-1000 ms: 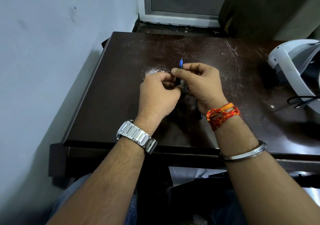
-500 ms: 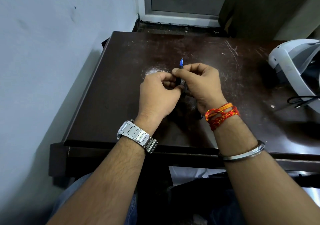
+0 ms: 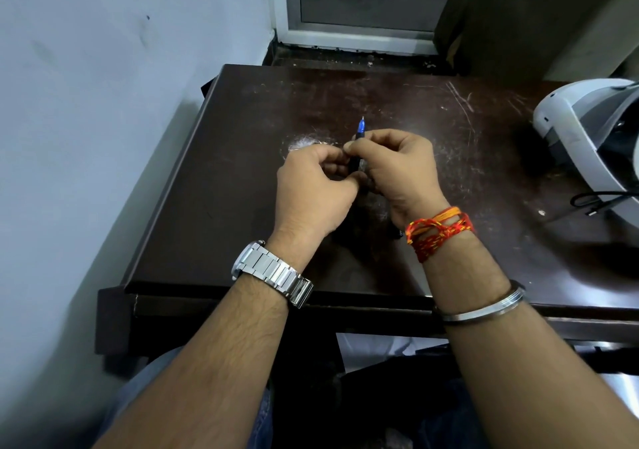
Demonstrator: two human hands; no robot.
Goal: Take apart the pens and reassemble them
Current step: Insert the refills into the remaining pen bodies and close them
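Observation:
Both hands meet above the middle of the dark brown table [image 3: 214, 185]. Between them stands a pen [image 3: 361, 129], nearly upright, with a blue tip section and a fine point sticking up above the fingers; its dark barrel runs down between the two palms and is mostly hidden. My right hand [image 3: 397, 172] pinches the pen just below the blue tip with thumb and forefinger. My left hand [image 3: 314, 189] is curled against the barrel lower down. Something dark lies on the table under the hands, mostly hidden.
A white and grey headset [image 3: 587, 144] with a black cable [image 3: 598, 203] sits at the table's right edge. A pale wall [image 3: 86, 137] runs along the left side. A window frame [image 3: 359, 37] stands beyond the far edge. My legs are below the near edge.
Almost nothing has moved. The two hands stay closed around the pen in the same place, with only slight shifts of the fingers.

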